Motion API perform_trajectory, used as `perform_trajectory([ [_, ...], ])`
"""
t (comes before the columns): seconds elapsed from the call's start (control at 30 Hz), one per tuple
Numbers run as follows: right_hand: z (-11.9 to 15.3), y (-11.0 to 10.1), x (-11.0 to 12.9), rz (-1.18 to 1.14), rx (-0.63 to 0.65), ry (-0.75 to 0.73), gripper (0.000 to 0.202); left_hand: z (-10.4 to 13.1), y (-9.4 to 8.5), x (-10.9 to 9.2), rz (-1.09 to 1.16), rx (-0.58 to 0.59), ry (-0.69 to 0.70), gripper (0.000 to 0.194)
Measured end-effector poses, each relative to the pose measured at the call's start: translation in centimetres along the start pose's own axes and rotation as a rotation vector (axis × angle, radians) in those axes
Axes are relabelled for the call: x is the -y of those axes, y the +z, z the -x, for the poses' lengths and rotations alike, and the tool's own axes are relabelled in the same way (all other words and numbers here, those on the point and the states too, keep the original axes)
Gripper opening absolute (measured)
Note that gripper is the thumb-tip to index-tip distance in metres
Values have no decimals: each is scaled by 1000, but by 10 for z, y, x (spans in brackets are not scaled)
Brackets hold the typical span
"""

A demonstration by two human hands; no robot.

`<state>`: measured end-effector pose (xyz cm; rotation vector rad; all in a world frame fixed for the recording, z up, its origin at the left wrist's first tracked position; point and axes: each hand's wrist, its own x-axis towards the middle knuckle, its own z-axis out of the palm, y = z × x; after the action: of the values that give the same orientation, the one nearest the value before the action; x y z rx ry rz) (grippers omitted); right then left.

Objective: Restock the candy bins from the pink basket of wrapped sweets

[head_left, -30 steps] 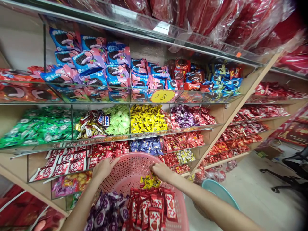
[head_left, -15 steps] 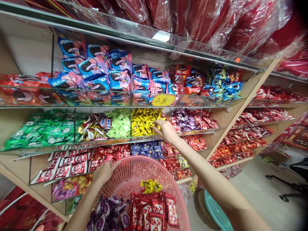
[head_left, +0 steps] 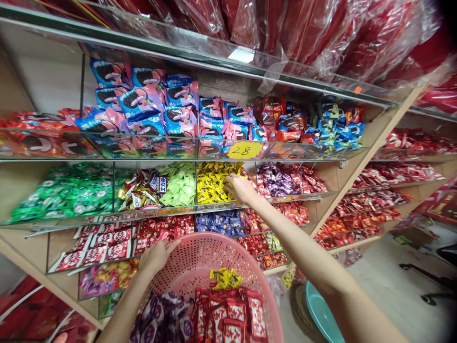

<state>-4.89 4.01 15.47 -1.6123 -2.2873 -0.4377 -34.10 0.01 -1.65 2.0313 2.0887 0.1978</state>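
Observation:
My left hand (head_left: 157, 257) is closed on the left rim of a pink perforated plastic basket (head_left: 207, 245). Inside the basket lie purple-wrapped candies (head_left: 160, 317), red and white candy packets (head_left: 228, 317) and a small heap of yellow-wrapped candies (head_left: 225, 277). My right hand (head_left: 241, 188) reaches into a shelf compartment of yellow-wrapped candies (head_left: 212, 183), its fingers bent together at the right side of the pile. The fingertips touch the candies there and partly hide what is between them.
Green-wrapped sweets (head_left: 74, 188), pale green sweets (head_left: 178, 183) and purple sweets (head_left: 276, 178) fill neighbouring compartments. Above are blue cookie packs (head_left: 143, 100) behind a glass lip with a yellow price tag (head_left: 244, 150). A turquoise basin (head_left: 321, 309) stands on the floor at the right.
My right hand has sunk slightly lower and further left into the yellow candies, its fingers now down against them. My left hand still holds the basket rim.

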Motion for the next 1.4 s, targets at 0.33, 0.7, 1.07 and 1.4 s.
perform_trajectory([
  [0.33,15,-8,0,-225,-226,-17,24,1,-1,-1,-9,2,-9,64],
  [0.7,133,34,40,-532,172,-179,22,0,-2,-3,-47,18,-6,65],
  [1.07,172,99,49,-176,592,-48,19,-2,0,-1,-42,20,-15,64],
  [1.4,84,0,20,-384,-2,-66,21,1,-3,-3,-33,14,-8,66],
])
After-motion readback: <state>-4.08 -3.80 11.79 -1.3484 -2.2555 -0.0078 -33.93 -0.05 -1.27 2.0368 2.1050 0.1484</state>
